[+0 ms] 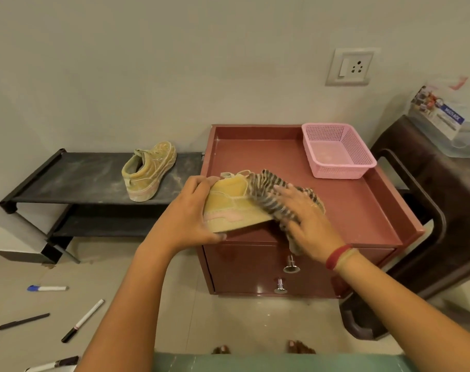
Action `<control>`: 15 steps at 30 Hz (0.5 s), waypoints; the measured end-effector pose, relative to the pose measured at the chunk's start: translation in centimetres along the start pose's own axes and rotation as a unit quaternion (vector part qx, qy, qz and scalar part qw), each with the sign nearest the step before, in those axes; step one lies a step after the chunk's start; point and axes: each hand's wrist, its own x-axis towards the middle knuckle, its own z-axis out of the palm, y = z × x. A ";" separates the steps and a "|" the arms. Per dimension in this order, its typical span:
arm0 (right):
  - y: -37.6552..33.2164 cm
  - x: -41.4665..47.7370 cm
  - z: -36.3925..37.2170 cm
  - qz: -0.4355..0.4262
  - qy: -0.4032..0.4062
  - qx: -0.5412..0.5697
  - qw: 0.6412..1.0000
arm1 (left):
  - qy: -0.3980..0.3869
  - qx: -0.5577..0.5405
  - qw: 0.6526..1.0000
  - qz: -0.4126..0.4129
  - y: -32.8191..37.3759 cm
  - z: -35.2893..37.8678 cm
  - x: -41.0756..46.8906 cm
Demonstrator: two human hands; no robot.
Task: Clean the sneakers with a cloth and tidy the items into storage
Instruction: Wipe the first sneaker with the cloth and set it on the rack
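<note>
The left grip (191, 213) clasps the heel of a yellow sneaker (231, 208) over the red table (255, 157) — the right grip (306, 218) presses a striped cloth (268, 194) against its toe end with flat fingers. A second sneaker (148, 170) sits on the black shoe rack (67, 178) — a pink basket (362, 154) stands at the table's far right corner.

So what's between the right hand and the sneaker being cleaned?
The head view shows a striped cloth there. The right hand presses it onto the sneaker, which the left hand grips at the heel.
</note>
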 end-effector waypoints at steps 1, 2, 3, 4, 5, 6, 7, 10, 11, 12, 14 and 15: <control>0.9 0.3 -0.2 0.046 0.026 0.062 0.997 | 0.001 -0.003 1.000 -0.002 0.0 0.0 -0.1; 1.7 0.6 -0.5 0.086 0.051 0.136 0.986 | 0.005 -0.005 1.000 0.002 0.2 0.0 -0.1; 2.3 1.0 -0.9 0.113 0.068 0.192 0.973 | 0.010 -0.004 1.000 0.010 0.3 0.0 0.0; 3.1 1.2 -1.1 0.135 0.070 0.222 0.963 | 0.016 -0.002 1.000 0.020 0.6 -0.1 0.1; 4.0 1.3 -1.2 0.160 0.065 0.221 0.960 | 0.020 0.002 0.999 0.027 0.7 -0.1 0.2; 5.1 1.2 -1.2 0.188 0.057 0.205 0.959 | 0.022 0.004 0.999 0.032 0.9 -0.1 0.2; 5.9 1.1 -1.3 0.214 0.055 0.189 0.957 | 0.025 0.003 0.999 0.036 1.0 -0.1 0.1; 6.3 1.5 -1.7 0.257 0.117 0.183 0.942 | 0.047 -0.040 0.998 0.027 1.2 0.1 0.0; 5.4 1.7 -1.9 0.252 0.152 0.191 0.937 | 0.060 -0.066 0.996 0.022 1.4 0.0 -0.2; 4.1 1.8 -2.2 0.237 0.183 0.202 0.933 | 0.072 -0.093 0.993 0.022 1.7 0.1 -0.2; 0.7 1.5 -2.5 0.182 0.234 0.229 0.927 | 0.086 -0.135 0.987 0.034 2.3 0.2 0.0; -1.1 1.0 -2.5 0.136 0.250 0.239 0.928 | 0.094 -0.146 0.984 0.042 2.7 0.3 0.1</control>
